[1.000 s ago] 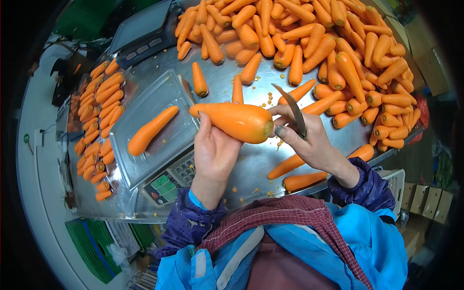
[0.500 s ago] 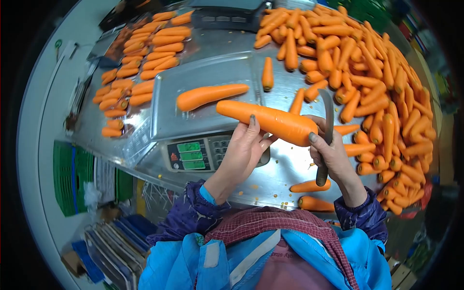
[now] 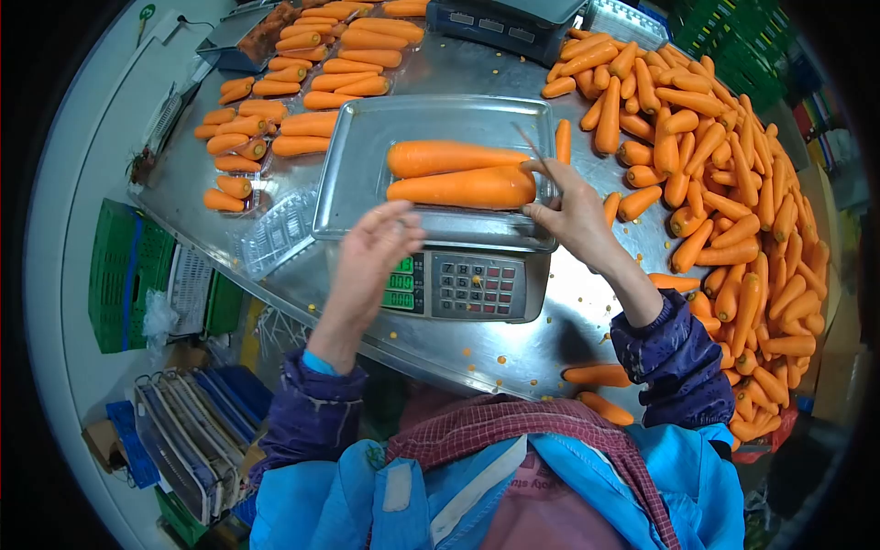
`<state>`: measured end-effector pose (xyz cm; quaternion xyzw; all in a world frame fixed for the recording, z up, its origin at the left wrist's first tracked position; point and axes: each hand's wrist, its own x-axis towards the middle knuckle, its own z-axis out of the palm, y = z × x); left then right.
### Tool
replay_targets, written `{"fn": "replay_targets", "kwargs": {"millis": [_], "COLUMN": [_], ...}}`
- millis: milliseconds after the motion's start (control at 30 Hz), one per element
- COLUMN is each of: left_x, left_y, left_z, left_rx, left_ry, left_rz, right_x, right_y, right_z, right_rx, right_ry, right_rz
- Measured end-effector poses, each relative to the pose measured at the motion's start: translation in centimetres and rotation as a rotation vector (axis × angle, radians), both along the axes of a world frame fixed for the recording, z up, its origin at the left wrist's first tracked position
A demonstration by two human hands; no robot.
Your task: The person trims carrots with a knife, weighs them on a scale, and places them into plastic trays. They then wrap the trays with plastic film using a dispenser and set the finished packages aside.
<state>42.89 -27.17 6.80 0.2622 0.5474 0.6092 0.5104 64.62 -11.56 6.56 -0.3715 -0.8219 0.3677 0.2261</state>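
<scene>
Big, smooth orange carrots (image 3: 461, 188) are sharing the steel weighing pan (image 3: 357, 203)

Side by side they're lying, both running across the pan, their right ends sitting by the right hand (image 3: 573, 209). And look at that hand: thumb and forefinger are standing apart around the right end of the nearer carrot, while the hand is also holding a thin, dark-bladed knife (image 3: 530, 144), its blade angling up and away. How firmly the fingertips are pressing the carrot, we can't tell.

Over on the other side, the left hand (image 3: 371, 249) is hovering blurred at the pan's near edge, fingers loosely curled and parted, pinching nothing. Just below the pan, the green-lit display (image 3: 400, 284) is glowing beside the grey keypad (image 3: 475, 289), the hand partly covering it.

Clear plastic trays (image 3: 278, 234) are resting left of the scale, with rows of packed carrots (image 3: 302, 124) lying beyond them. To the right, a huge heap of loose carrots (image 3: 738, 229) is spreading across the shiny metal table (image 3: 440, 353).
</scene>
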Motion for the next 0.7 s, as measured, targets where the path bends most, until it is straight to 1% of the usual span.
{"fn": "replay_targets", "kwargs": {"millis": [33,67,100,167,233,300,367,433,467,533,567,633,667,700], "left_x": [-1.1,-2.2,-3.4,-5.3,-6.8,-6.9,-7.2,-6.0,-5.2,-3.4,-2.6,-1.5,-1.4,-1.3], "left_y": [-0.2,-0.3,-0.4,-0.1,1.0,2.4,4.5,6.7,7.7,9.7,10.5,11.9,12.4,12.7], "left_z": [0.1,0.4,0.9,2.1,3.1,4.6,4.9,5.4,5.1,3.9,3.3,1.9,1.2,0.4], "left_rx": [0.020,0.026,0.031,0.024,0.104,0.158,0.281,0.396,0.393,0.134,0.140,-0.052,-0.043,-0.086], "left_ry": [0.039,0.135,0.232,0.497,0.850,1.102,1.490,1.560,1.563,1.812,1.811,1.893,1.894,1.922], "left_rz": [0.063,0.110,0.158,0.198,0.141,0.089,-0.010,-0.210,-0.204,-0.409,-0.408,-0.645,-0.646,-0.749], "right_x": [0.1,0.7,1.3,2.9,5.2,7.3,8.5,9.5,10.1,11.1,11.5,12.0,12.0,12.0], "right_y": [0.1,0.1,0.1,-0.2,0.0,0.1,-1.0,-2.0,-2.3,-2.7,-2.9,-3.4,-3.7,-4.0], "right_z": [0.4,0.4,1.0,2.3,1.2,-0.1,0.8,0.7,0.6,0.3,-0.1,-0.3,-0.3,-0.2], "right_rx": [-0.038,-0.025,-0.028,-0.330,-0.292,-0.171,-0.272,-0.311,-0.337,-0.359,-0.364,-0.363,-0.352,-0.342], "right_ry": [0.009,0.062,0.058,-0.013,0.095,0.155,0.128,0.128,0.127,0.126,0.154,0.182,0.195,0.209], "right_rz": [-0.037,-0.043,-0.031,-0.193,-0.207,-0.223,-0.307,-0.378,-0.376,-0.379,-0.377,-0.382,-0.398,-0.415]}}
